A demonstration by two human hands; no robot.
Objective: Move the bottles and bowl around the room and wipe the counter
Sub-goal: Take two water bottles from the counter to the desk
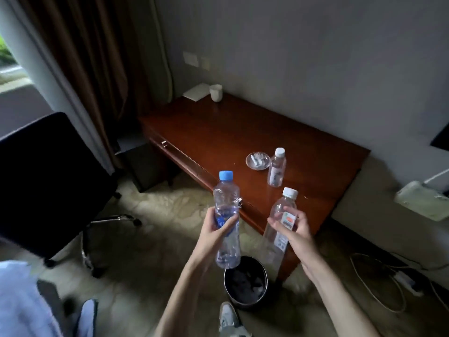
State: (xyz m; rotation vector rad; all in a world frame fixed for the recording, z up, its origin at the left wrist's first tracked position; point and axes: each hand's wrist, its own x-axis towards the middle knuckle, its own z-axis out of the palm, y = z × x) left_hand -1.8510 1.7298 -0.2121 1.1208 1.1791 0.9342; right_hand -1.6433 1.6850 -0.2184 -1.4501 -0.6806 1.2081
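Carrying bottles is the step in hand: the left hand (220, 228) has its fingers clamped on the blue-capped bottle (226, 215), the right hand (292, 227) on a white-capped bottle (281, 222), both at lower centre of the frame. A third bottle (277, 167) and the bowl (258, 160) stand on the desk (218, 132) at centre right. Next, I judge, both held bottles need setting down upright.

This looks like a hotel room or a similar guest bedroom. A dark red-brown wooden surface (230, 132) with a drawer along its front stands against a plain pale wall. At its far end sit a white cup (216, 92) and a folded white card (196, 91); above them are wall sockets (196, 60). Left of the surface hang heavy brown curtains (97, 69) beside a window (9, 66). A black swivel chair (48, 178) stands in front of it on patterned carpet (155, 215), and a small black waste bin (245, 282) sits by its near end.
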